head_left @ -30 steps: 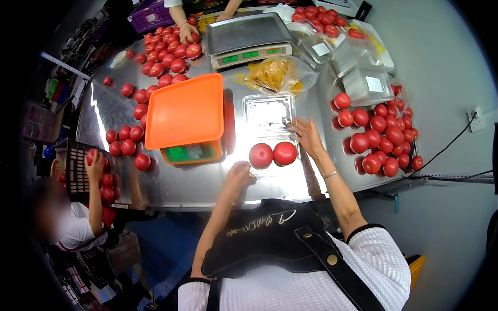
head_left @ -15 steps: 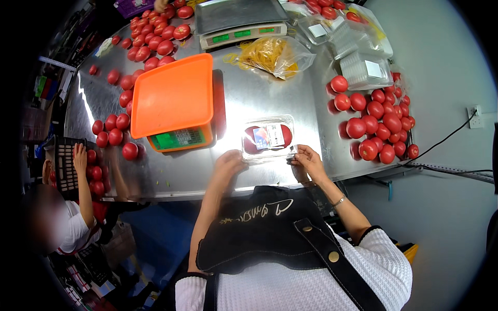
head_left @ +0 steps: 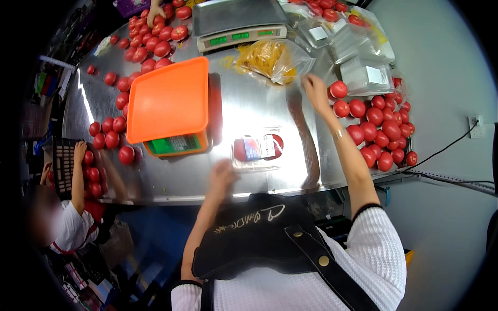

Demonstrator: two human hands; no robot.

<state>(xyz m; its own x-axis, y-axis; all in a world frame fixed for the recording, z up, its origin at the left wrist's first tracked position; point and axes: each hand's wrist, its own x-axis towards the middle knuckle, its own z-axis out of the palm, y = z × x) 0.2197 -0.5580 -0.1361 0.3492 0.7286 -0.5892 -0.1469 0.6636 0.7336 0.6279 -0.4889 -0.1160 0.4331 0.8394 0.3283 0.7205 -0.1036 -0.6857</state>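
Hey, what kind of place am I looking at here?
Probably a produce packing station: loose tomatoes heaped on a steel table, two weighing scales, and a clear packed tray.

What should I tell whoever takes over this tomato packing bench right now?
Left hand: empty, open, blurred, at the near table edge just left of the packed clamshell.
Right hand: stretched to the far right, fingers open between the bag of yellow bands and the loose tomato pile; holds nothing.
Done: one clear clamshell with tomatoes inside lies shut and labelled on the steel table, right of the orange scale.
Left: many loose tomatoes on the right; empty clamshells stacked beyond them.
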